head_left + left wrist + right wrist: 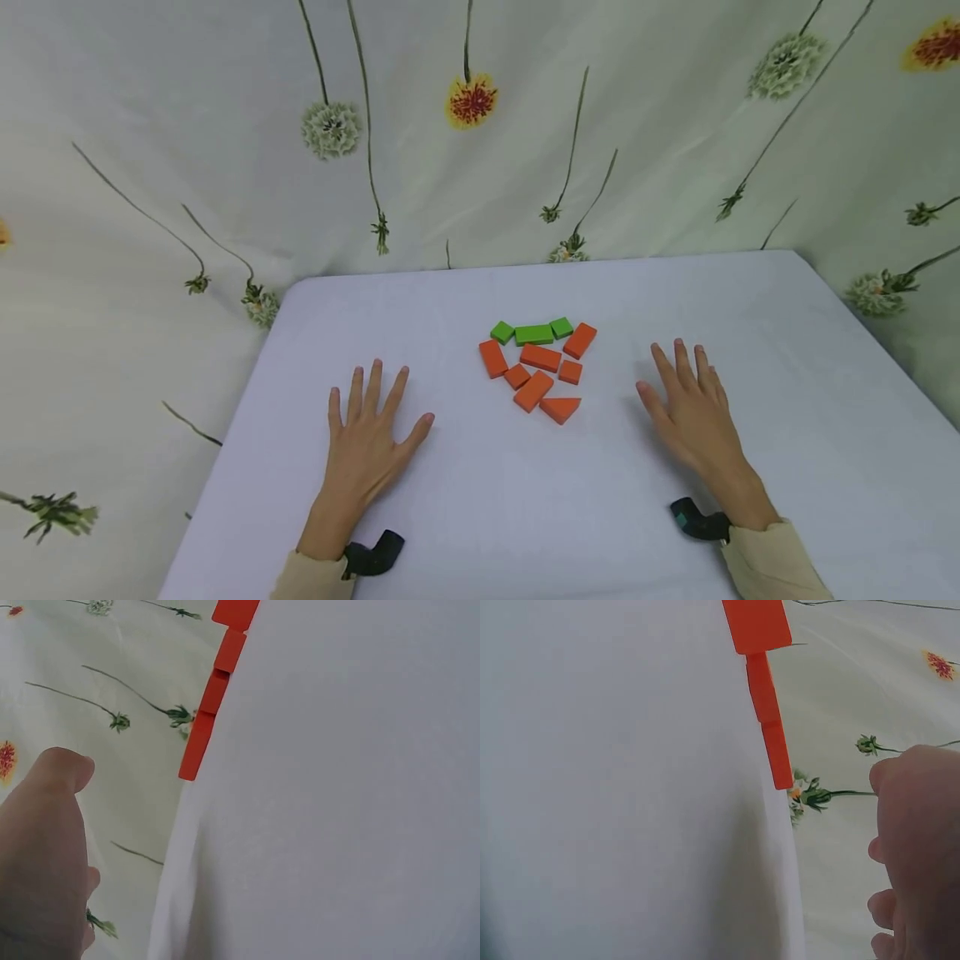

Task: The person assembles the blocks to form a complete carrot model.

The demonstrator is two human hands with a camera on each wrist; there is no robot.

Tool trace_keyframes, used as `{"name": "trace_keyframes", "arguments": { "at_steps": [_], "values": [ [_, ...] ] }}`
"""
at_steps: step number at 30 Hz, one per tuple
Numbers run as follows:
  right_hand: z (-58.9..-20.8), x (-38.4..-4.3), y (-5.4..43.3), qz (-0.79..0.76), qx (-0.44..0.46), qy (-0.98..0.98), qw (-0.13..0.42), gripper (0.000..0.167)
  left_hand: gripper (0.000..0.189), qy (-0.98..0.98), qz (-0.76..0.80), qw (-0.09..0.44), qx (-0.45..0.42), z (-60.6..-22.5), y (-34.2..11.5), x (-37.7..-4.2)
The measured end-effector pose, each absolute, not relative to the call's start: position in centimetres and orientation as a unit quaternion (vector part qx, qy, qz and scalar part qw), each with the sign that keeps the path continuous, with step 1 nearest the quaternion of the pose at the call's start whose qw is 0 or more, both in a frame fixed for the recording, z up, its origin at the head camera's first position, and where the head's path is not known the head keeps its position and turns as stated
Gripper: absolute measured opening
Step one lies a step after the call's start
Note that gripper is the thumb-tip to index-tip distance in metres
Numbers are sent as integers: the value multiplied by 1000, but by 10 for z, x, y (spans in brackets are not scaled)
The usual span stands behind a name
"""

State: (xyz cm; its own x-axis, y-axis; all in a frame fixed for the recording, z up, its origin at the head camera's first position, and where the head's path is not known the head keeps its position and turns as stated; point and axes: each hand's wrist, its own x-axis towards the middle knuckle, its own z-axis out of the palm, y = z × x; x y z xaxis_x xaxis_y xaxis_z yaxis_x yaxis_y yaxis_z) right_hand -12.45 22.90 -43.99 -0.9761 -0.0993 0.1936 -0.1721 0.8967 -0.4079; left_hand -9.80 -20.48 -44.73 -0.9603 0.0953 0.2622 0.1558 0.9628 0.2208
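On the white table lies a flat cluster of small blocks, close together. Its back edge has a long green block (534,335) between two small green cubes, one of them a green cube (502,332) at the left. Below these come several orange blocks, among them an orange block (541,357) in the middle and a pointed orange block (560,409) at the front. My left hand (367,454) is left of the cluster, palm down with fingers spread, holding nothing. To its right is my right hand (693,417), fingers straight and spread, also holding nothing. Both wrist views show orange blocks (196,746) past the thumb.
The white tabletop (480,500) stretches around the blocks, with rounded far corners. Behind and beside it hangs a pale cloth (225,100) printed with flowers. A black wrist camera (375,554) sits on the left wrist, another black camera (700,520) on the right.
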Motion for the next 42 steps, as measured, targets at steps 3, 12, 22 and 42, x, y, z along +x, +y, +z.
{"name": "trace_keyframes", "arguments": {
  "at_steps": [3,12,22,42],
  "values": [
    [-440,-129,224,219,76,-968,94,68,81,-982,-132,119,-65,-446,-201,-100],
    [-436,-146,214,271,90,-951,118,61,78,-976,-187,78,-82,-440,-187,-112],
    [-446,-170,197,334,104,-933,84,53,68,-952,-278,44,-121,-438,-156,-142],
    [-469,-202,176,327,134,-930,101,41,46,-923,-307,141,-182,-468,-117,-188]
  ]
}}
